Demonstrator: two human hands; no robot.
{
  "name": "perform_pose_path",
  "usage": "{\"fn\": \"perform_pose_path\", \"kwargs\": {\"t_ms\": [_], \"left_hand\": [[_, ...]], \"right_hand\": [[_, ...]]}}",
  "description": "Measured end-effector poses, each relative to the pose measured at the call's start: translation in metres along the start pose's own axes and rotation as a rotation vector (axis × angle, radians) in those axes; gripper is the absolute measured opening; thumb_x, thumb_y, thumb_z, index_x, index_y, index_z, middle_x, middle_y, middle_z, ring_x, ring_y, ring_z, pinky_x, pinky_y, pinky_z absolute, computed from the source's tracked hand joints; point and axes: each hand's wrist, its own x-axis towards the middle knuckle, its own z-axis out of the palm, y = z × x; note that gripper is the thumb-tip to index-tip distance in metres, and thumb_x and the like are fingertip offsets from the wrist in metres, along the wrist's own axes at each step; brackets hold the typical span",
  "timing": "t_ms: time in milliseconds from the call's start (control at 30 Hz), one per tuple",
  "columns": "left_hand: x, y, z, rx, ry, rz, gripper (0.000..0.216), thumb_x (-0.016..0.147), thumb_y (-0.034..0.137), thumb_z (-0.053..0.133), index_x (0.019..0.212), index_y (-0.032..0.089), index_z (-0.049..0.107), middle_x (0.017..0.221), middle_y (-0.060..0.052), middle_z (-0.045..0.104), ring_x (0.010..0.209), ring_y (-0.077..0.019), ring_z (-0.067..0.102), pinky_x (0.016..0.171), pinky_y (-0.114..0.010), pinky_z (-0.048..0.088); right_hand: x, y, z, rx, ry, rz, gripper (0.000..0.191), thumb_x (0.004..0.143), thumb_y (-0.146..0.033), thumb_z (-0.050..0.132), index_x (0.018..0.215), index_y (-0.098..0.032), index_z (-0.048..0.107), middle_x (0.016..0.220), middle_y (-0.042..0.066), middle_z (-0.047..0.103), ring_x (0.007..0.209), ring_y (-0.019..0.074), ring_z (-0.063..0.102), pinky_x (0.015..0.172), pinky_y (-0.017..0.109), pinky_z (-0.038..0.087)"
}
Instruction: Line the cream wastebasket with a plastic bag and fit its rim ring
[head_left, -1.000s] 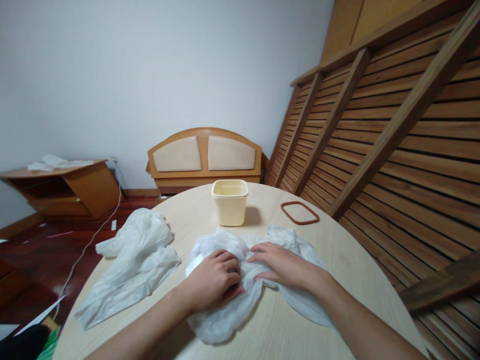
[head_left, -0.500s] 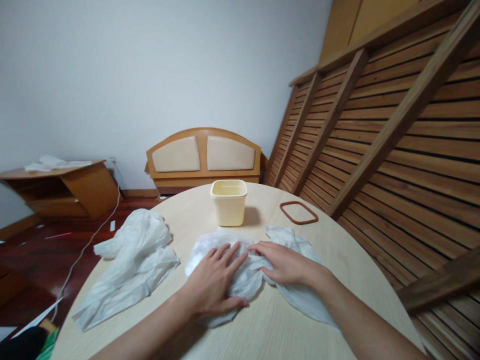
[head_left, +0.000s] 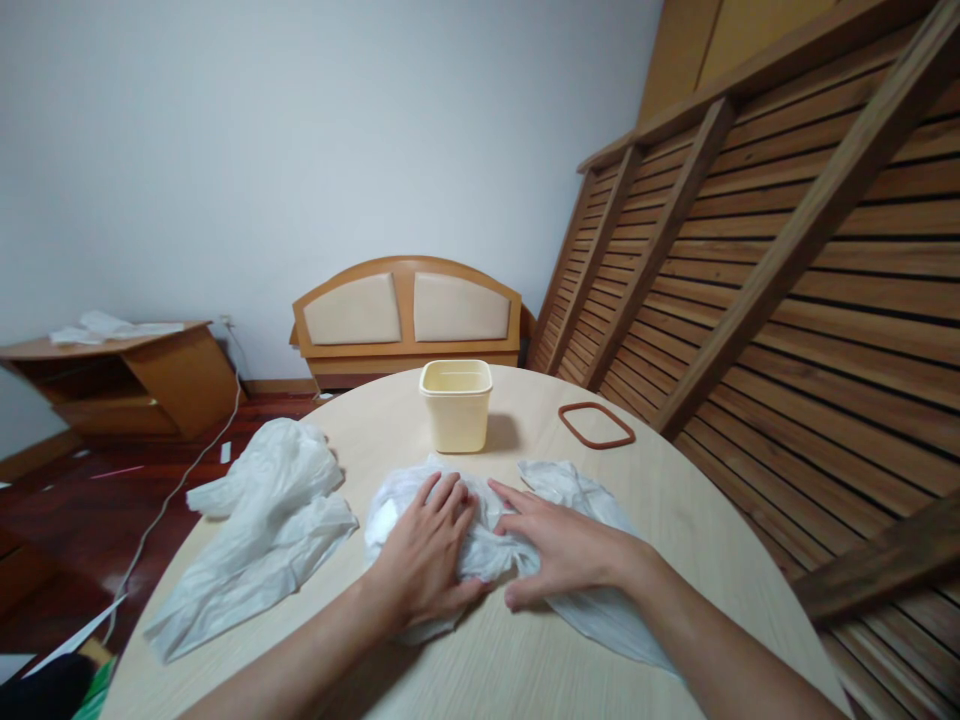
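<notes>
A crumpled white plastic bag lies on the round table in front of me, rounded at its left end and gathered in the middle. My left hand rests palm down on the rounded part, fingers stretched forward and thumb out to the right. Over the gathered middle is my right hand, its fingers and thumb apart and touching the plastic. From under that hand and forearm the bag's loose end spreads to the right. Whatever gives the left end its shape cannot be made out.
Beyond the bag stands a cream plastic container without a lid. A brown rounded-square ring lies to its right. Another crumpled white bag reaches the left edge of the table. Wooden slatted panels lean close on the right.
My right hand has spread its fingers and thumb wider over the gathered plastic. My left hand has shifted slightly left and its fingers are closer together. The bag has moved a little left.
</notes>
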Motion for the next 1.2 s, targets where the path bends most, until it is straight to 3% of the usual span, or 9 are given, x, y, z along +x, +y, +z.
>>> {"fn": "perform_pose_path", "kwargs": {"t_ms": [167,367,500,567,667,767,967,1100,1200], "left_hand": [[0.001,-0.001,-0.004,-0.011,-0.009,0.051,0.082,0.082,0.078,0.046,0.128,0.011,0.058,0.159,-0.019,0.035,0.151,-0.0368,0.022,0.122,-0.054,0.015],[0.003,-0.005,0.000,-0.054,0.014,0.017,0.088,0.077,0.085,0.047,0.127,0.015,0.059,0.132,-0.016,0.062,0.137,-0.0368,0.043,0.120,-0.055,0.020],[0.002,-0.007,0.006,-0.044,0.016,-0.006,0.100,0.079,0.086,0.042,0.148,0.014,0.043,0.136,-0.017,0.059,0.136,-0.0381,0.043,0.119,-0.058,0.018],[0.002,-0.008,0.006,-0.035,-0.001,-0.017,0.097,0.080,0.085,0.041,0.145,0.014,0.048,0.132,-0.017,0.061,0.136,-0.0392,0.043,0.119,-0.059,0.017],[0.002,-0.008,0.006,-0.021,0.001,-0.018,0.091,0.080,0.085,0.041,0.137,0.016,0.057,0.129,-0.017,0.062,0.135,-0.0400,0.043,0.119,-0.060,0.018],[0.002,-0.008,0.006,-0.021,0.012,-0.011,0.091,0.079,0.086,0.041,0.134,0.017,0.060,0.128,-0.018,0.062,0.134,-0.0403,0.044,0.118,-0.060,0.021],[0.001,-0.008,0.007,-0.042,0.035,-0.006,0.087,0.079,0.084,0.045,0.132,0.018,0.061,0.129,-0.016,0.062,0.133,-0.0394,0.044,0.117,-0.059,0.023],[0.001,-0.008,0.009,-0.055,0.058,0.009,0.087,0.079,0.085,0.043,0.134,0.018,0.059,0.132,-0.016,0.060,0.132,-0.0389,0.044,0.116,-0.059,0.024],[0.001,-0.009,0.010,-0.068,0.061,0.008,0.092,0.079,0.086,0.041,0.139,0.018,0.055,0.133,-0.015,0.060,0.132,-0.0386,0.044,0.117,-0.058,0.023]], "right_hand": [[0.003,-0.009,0.001,-0.015,-0.026,-0.066,0.046,0.075,-0.032,0.081,0.117,-0.019,0.069,0.144,0.015,0.056,0.135,0.0312,0.048,0.112,0.045,0.037],[0.002,-0.008,0.001,0.006,0.014,-0.128,0.039,0.077,-0.018,0.070,0.116,-0.019,0.068,0.131,0.010,0.066,0.125,0.0262,0.055,0.109,0.039,0.039],[-0.004,0.002,-0.006,-0.058,0.071,-0.010,0.072,0.073,-0.039,0.078,0.139,-0.021,0.055,0.142,0.012,0.058,0.130,0.0327,0.051,0.112,0.048,0.034],[-0.006,0.014,-0.014,-0.085,0.145,0.044,0.068,0.080,-0.049,0.072,0.141,-0.024,0.053,0.143,0.011,0.058,0.133,0.0330,0.050,0.114,0.052,0.029],[-0.011,0.043,-0.025,-0.140,0.380,0.158,0.041,0.095,-0.036,0.052,0.132,-0.022,0.061,0.137,0.011,0.063,0.129,0.0285,0.054,0.112,0.049,0.032],[-0.015,0.080,-0.029,-0.078,0.566,0.390,0.038,0.096,-0.033,0.049,0.129,-0.018,0.062,0.125,0.015,0.069,0.114,0.0278,0.064,0.098,0.042,0.046],[-0.008,0.109,-0.016,0.109,0.563,0.504,0.049,0.087,-0.052,0.061,0.115,-0.012,0.068,0.087,0.009,0.072,0.080,0.0224,0.066,0.073,0.032,0.047],[-0.001,0.101,-0.012,0.123,0.592,0.460,0.026,0.078,-0.044,0.069,0.080,-0.018,0.069,0.076,0.006,0.069,0.072,0.0208,0.061,0.066,0.030,0.042],[-0.002,0.104,-0.016,0.189,0.651,0.458,0.020,0.081,-0.039,0.063,0.078,-0.019,0.063,0.077,0.005,0.069,0.073,0.0209,0.062,0.066,0.029,0.043]]}}
